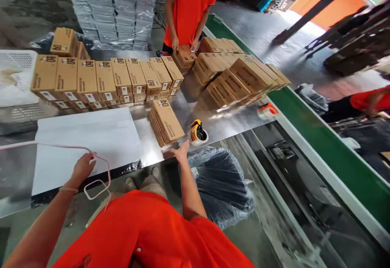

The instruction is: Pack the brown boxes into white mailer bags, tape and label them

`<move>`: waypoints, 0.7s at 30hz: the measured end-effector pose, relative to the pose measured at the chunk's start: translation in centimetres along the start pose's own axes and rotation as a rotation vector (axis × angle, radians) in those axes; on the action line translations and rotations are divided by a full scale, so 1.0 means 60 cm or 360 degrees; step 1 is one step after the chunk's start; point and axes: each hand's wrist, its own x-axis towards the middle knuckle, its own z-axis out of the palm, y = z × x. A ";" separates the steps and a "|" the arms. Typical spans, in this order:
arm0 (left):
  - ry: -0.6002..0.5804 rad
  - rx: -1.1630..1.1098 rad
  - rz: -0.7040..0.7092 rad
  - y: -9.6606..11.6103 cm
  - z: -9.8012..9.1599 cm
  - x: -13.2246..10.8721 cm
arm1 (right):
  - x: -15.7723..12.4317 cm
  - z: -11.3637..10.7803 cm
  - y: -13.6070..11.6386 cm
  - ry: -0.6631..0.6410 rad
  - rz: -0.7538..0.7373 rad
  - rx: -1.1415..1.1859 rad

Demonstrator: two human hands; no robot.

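My left hand (83, 168) is above the white sheet (88, 134) near the table's front edge, its fingers curled on a thin pink cord (57, 145). The cord comes in from the left and hangs in a loop past that hand. My right hand (182, 153) has its fingers apart, by the near end of a single brown carton (166, 122); whether it touches the carton is hard to tell. Just right of those fingertips stands a tape dispenser (198, 133) with a yellow-orange part and a roll.
Several cartons (105, 75) stand in a row along the back left, beside a white basket (20, 63). More cartons (243, 75) are stacked at right. Opposite, a person's hands (175, 44) touch a carton. A plastic-lined bin (219, 182) and green conveyor (319, 134) lie right.
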 end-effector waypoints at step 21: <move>0.0014 -0.0029 -0.0213 -0.052 0.049 -0.132 | 0.052 0.208 -0.345 -0.0570 -0.0124 -0.0277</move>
